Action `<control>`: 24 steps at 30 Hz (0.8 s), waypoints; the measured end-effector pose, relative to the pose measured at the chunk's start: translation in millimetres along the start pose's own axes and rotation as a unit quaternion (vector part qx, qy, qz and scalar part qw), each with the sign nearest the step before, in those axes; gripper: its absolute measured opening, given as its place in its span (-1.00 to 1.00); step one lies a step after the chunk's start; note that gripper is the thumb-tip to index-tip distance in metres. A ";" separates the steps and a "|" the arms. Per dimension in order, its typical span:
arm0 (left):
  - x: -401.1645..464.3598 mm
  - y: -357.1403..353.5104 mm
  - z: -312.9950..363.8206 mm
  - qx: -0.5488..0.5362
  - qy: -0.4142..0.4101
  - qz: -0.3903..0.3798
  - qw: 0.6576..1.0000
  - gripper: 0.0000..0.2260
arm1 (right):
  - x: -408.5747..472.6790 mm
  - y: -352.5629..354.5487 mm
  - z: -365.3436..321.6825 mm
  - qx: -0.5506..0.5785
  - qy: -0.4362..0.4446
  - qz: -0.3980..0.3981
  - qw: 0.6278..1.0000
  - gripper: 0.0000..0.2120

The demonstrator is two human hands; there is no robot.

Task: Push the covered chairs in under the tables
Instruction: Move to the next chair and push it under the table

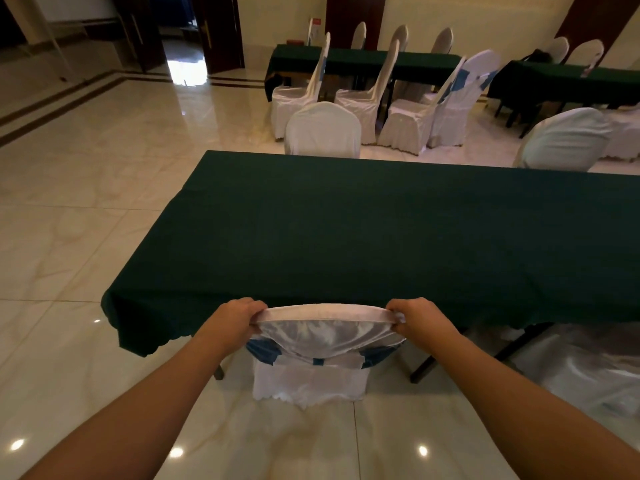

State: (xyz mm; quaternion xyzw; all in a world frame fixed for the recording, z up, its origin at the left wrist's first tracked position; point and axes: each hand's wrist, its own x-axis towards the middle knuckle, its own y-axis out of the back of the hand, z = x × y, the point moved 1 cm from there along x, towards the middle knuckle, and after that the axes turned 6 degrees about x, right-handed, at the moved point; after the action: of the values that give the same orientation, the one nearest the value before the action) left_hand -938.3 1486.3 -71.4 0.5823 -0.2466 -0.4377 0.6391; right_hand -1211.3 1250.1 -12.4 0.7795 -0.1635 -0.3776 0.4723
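Two hands clamped on the white covered chair [323,336]: left hand [231,321] on its top left corner, right hand [418,317] on its top right corner. Tucked against the near edge of the green table [381,233], close to the table's left end. Blue band [320,361] tied round the chair back.

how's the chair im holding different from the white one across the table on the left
The held chair is gripped at its top corners by the left hand and right hand; nobody touches the far chair. The held chair shows its back, crossed by a blue sash; the far chair shows no sash from this side. The held chair's top meets the edge of the green table; how far in the far chair sits is hidden. Both wear white covers.
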 end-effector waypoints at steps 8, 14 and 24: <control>0.9 18.8 6.7 -0.004 -0.034 -0.046 0.998 -0.60 | -7.3 -11.4 2.2 0.061 -0.009 0.039 0.997 -0.44; 13.0 62.2 54.2 -0.070 -0.135 -0.003 0.988 -0.02 | -28.4 -9.1 14.4 0.113 0.011 0.116 0.987 -0.08; 62.7 68.5 219.1 -0.049 -0.341 -0.012 0.939 0.06 | -137.1 -4.1 83.9 0.172 -0.139 0.255 0.941 0.01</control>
State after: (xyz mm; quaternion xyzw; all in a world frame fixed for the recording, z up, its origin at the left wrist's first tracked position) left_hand -1069.4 1313.2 26.1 0.3689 -0.4211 -0.6294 0.5389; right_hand -1364.8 1284.6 21.1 0.7208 -0.4833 -0.3154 0.3839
